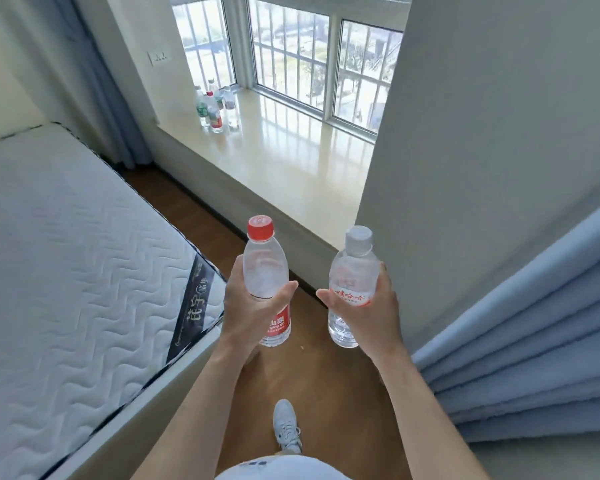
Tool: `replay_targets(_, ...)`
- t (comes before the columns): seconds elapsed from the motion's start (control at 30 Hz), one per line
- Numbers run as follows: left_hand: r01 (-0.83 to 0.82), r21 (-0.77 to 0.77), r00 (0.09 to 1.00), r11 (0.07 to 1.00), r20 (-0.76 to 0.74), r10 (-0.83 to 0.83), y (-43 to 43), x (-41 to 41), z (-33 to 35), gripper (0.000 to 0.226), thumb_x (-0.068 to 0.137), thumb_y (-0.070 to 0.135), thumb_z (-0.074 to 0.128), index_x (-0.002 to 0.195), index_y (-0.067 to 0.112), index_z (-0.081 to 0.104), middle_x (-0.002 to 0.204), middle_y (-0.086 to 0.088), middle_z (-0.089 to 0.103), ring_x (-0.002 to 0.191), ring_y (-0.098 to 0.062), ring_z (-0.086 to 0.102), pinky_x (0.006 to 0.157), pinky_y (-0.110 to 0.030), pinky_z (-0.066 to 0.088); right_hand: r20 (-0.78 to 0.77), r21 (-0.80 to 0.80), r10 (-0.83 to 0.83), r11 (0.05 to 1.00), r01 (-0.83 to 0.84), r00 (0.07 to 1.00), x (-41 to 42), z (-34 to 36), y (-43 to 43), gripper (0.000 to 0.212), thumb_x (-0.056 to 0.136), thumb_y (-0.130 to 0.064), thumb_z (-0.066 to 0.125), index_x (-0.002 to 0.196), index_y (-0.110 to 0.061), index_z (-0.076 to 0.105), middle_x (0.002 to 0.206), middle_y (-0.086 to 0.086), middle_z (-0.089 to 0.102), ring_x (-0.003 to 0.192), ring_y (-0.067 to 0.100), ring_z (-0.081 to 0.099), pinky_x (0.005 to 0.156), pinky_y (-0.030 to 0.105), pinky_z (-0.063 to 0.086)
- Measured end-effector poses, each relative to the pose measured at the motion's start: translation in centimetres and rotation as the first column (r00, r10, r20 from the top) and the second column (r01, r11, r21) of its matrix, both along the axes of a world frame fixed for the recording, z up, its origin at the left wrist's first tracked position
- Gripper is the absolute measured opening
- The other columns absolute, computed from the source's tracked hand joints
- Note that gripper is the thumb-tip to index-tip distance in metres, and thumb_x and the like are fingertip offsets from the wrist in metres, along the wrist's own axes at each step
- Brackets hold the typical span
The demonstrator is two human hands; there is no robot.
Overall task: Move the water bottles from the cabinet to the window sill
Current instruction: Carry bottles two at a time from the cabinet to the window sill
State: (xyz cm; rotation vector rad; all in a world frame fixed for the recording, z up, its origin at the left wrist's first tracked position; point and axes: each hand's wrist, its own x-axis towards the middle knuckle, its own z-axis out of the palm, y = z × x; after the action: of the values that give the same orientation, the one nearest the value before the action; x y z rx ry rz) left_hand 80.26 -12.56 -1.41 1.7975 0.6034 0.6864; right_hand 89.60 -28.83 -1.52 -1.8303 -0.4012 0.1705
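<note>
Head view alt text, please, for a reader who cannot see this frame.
A person holds two water bottles, caps up: a red-capped clear plastic bottle in the left hand, a white-capped clear plastic bottle in the right hand. Ahead, a cluster of small bottles stands at the far left of a glossy beige window sill; a white quilted mattress lies left.

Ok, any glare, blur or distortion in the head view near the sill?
Head view: daylight through the barred window glares off the glossy cream window sill; wide lens slants the grey wall; the small clear bottles at the sill's far left look soft; the red-capped clear bottle and white-capped clear bottle are sharp.
</note>
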Motion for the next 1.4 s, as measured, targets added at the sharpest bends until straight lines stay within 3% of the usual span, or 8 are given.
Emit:
replay_targets(0.13,-0.057,-0.027,0.998,0.998,-0.004,0.057,6.1,3.9,-0.6,0.063,0.062,0.054,0.077,0.116,0.041,0.047,0.107,0.014,0.061,0.103,-0.007,0.061,0.082,-0.019,0.048,0.008,-0.016,0.042,0.999,-0.042,0.999,4.8,0.3,6.7,0.070,0.064,-0.037,0.092,0.120,-0.026,0.051,0.107,-0.006,0.065,0.097,0.006,0.065,0.070,0.004,0.050)
replay_targets(0.3,-0.080,-0.038,0.997,0.996,0.007,0.080,12.8,8.3,0.1,0.053,0.071,0.033,0.084,0.107,0.046,0.047,0.103,0.017,0.061,0.097,0.009,0.058,0.077,-0.014,0.044,-0.026,-0.009,0.061,0.998,-0.061,0.998,9.8,0.5,13.5,0.070,0.060,-0.043,0.093,0.116,-0.030,0.053,0.101,-0.010,0.067,0.094,0.009,0.068,0.075,0.023,0.057)
replay_targets(0.47,-0.128,-0.024,0.992,0.991,-0.014,0.128,17.6,11.3,0.3,0.056,0.071,0.034,0.084,0.109,0.047,0.045,0.105,0.020,0.058,0.100,0.011,0.055,0.076,-0.008,0.041,-0.071,-0.003,0.090,0.996,-0.090,0.993,13.4,0.3,18.8,0.061,0.061,-0.041,0.094,0.105,-0.036,0.052,0.094,-0.013,0.066,0.086,0.001,0.066,0.069,0.016,0.053)
replay_targets(0.6,-0.174,-0.021,0.984,0.984,-0.032,0.174,21.1,13.7,-0.3,0.056,0.067,0.043,0.078,0.110,0.049,0.044,0.107,0.024,0.057,0.103,0.011,0.054,0.077,-0.006,0.040,-0.101,0.002,0.132,0.991,-0.133,0.986,16.4,-0.4,22.9,0.061,0.060,-0.043,0.094,0.105,-0.034,0.053,0.093,-0.011,0.067,0.087,0.008,0.069,0.077,0.035,0.060)
replay_targets(0.77,-0.266,-0.005,0.963,0.964,-0.044,0.265,25.9,17.6,-0.7,0.057,0.067,0.041,0.079,0.110,0.050,0.043,0.106,0.027,0.055,0.104,0.011,0.053,0.077,-0.005,0.039,-0.080,0.009,0.211,0.977,-0.211,0.974,21.2,-0.8,28.7,0.066,0.054,-0.057,0.088,0.105,-0.036,0.052,0.092,-0.015,0.065,0.088,0.009,0.068,0.079,0.039,0.060)
replay_targets(1.0,-0.398,0.057,0.917,0.915,-0.002,0.399,34.0,26.1,0.5,0.061,0.074,0.017,0.082,0.108,0.046,0.041,0.107,0.031,0.046,0.101,0.028,0.044,0.073,0.010,0.032,-0.088,0.060,0.337,0.941,-0.332,0.938,31.1,-0.2,39.2,0.067,0.052,-0.055,0.087,0.105,-0.033,0.053,0.096,-0.010,0.065,0.091,0.012,0.068,0.081,0.041,0.061)
replay_targets(1.17,-0.482,0.002,0.876,0.876,-0.021,0.482,40.1,32.0,1.6,0.060,0.076,0.015,0.081,0.104,0.049,0.041,0.103,0.031,0.048,0.097,0.028,0.046,0.069,0.007,0.035,-0.072,0.077,0.485,0.874,-0.480,0.872,37.8,1.1,46.9,0.060,0.057,-0.043,0.092,0.102,-0.030,0.053,0.090,-0.012,0.066,0.086,0.013,0.068,0.079,0.044,0.060)
replay_targets(1.4,-0.624,-0.079,0.782,0.778,-0.060,0.621,46.5,34.7,0.7,0.065,0.065,0.046,0.074,0.123,0.042,0.046,0.114,0.018,0.056,0.105,-0.005,0.057,0.081,-0.011,0.039,-0.089,0.089,0.622,0.783,-0.616,0.778,41.4,0.7,55.9,0.060,0.056,-0.044,0.090,0.100,-0.028,0.053,0.091,-0.011,0.066,0.086,0.013,0.068,0.075,0.036,0.059)
